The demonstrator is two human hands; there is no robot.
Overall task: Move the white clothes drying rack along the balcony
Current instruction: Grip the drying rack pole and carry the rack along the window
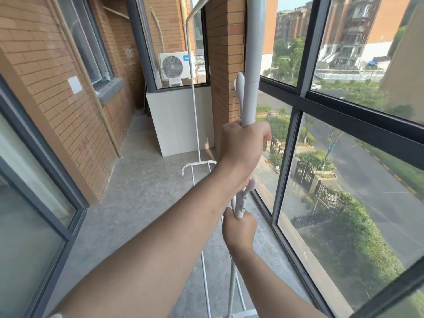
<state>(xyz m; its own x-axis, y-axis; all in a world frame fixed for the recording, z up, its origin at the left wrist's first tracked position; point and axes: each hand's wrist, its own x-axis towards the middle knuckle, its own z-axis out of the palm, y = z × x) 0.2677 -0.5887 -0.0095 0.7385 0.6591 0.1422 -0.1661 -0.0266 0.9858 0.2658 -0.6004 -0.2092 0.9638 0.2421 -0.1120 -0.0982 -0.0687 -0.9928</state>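
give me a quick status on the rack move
Left hand shut high on rack pole; right hand shut lower. Far foot on floor. White ledge ahead.

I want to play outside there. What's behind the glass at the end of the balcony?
Behind the glass sits a white air conditioner unit with a round fan, before a brick wall. The low white wall hides whatever it stands on.

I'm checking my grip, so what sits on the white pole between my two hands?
In the head view, between the left hand above and the right hand below, the white metal drying rack pole carries a rounded white plastic hook.
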